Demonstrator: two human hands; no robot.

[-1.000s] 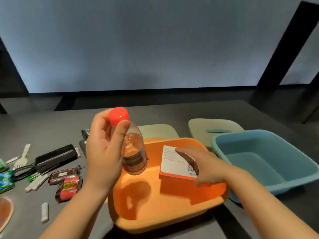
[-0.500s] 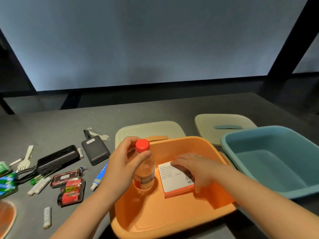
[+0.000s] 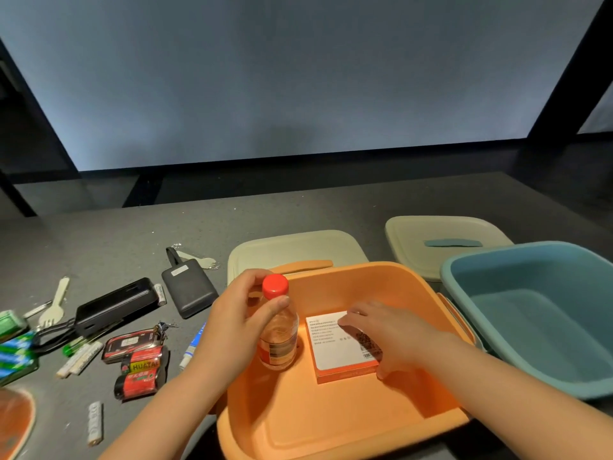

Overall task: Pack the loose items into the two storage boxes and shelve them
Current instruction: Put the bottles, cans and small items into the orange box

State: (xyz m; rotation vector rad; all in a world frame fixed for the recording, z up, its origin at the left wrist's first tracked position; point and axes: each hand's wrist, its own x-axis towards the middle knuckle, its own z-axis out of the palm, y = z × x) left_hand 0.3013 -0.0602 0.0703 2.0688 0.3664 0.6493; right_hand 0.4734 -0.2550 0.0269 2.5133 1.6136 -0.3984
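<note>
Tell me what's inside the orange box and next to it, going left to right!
Clear plastic bottle with a red cap → flat orange-edged carton with a white label → empty blue plastic storage box.

"huatai" reads on the yellow band of a red and black pack (image 3: pixel 141 368); other print too small to read

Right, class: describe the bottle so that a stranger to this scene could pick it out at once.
Find the orange storage box nearest the camera. Against its left inner wall stands a small clear bottle, gripped by the left hand. Its round red cap and upright stance set it apart from the flat white-topped box lying beside it.
</note>
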